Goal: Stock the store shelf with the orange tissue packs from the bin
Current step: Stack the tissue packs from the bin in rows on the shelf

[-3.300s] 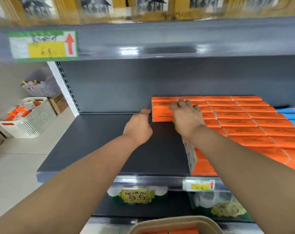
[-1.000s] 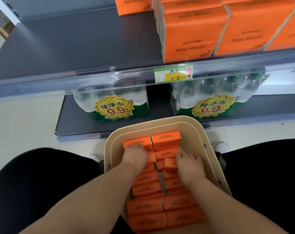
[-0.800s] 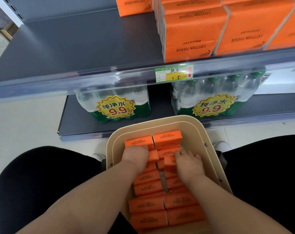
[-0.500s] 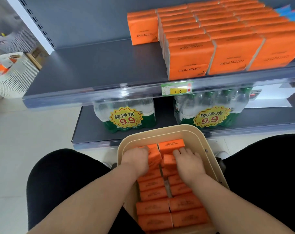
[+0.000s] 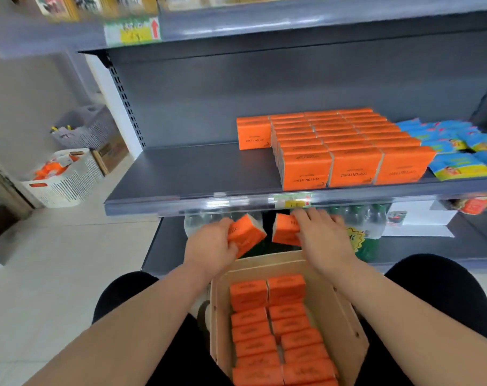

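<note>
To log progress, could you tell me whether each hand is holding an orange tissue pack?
Yes, the left hand grips one orange pack and the right hand a second pack, above the bin.

"COTTON TISSUE", upside down, on shelved orange packs (image 5: pixel 355 165).

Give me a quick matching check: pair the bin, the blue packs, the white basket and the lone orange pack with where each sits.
1 bin
2 blue packs
3 white basket
4 lone orange pack

a floor, far left
b shelf, left of the orange rows
c below the left hand and right hand
d shelf, right end

Pairs: 1-c, 2-d, 3-a, 4-b
</note>
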Available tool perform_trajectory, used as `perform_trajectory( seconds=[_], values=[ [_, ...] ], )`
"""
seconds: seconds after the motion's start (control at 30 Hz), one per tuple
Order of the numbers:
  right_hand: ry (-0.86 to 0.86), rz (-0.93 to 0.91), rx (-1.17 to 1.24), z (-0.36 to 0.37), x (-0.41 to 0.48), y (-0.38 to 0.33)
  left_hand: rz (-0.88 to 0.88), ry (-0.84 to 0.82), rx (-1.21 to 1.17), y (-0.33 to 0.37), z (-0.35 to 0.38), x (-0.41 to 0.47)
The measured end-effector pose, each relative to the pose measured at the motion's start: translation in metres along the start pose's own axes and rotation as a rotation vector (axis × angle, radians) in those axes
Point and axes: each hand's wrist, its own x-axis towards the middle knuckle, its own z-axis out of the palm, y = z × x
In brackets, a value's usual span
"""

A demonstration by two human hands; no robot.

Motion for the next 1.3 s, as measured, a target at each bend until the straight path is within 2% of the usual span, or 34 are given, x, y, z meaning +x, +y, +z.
perform_trajectory(
  seconds=[0.17,0.43,0.67,0.83,1.07,1.3],
  values=[
    [0.136,0.003,-0.055,-0.05,0.05,0.007,-0.049,0.088,-0.106,0.02,-0.049,0.042],
    [0.333,0.042,-0.072,-0.091,0.129,0.034,-0.038,0.17,-0.073,0.03,-0.09,0.12],
    [0.195,0.038,-0.135,-0.076,0.187,0.062,-0.094,0.1,0.143,0.021,-0.075,0.2],
    [0.191,0.04,-0.118,-0.062,0.215,0.076,-0.1,0.014,0.338,0.02,-0.05,0.248],
    [0.325,0.021,-0.045,-0.037,0.223,0.086,-0.084,-0.028,0.335,0.027,-0.032,0.302],
    [0.409,-0.025,-0.07,-0.031,0.218,0.092,-0.062,0.031,0.25,0.034,-0.022,0.34]
  ],
)
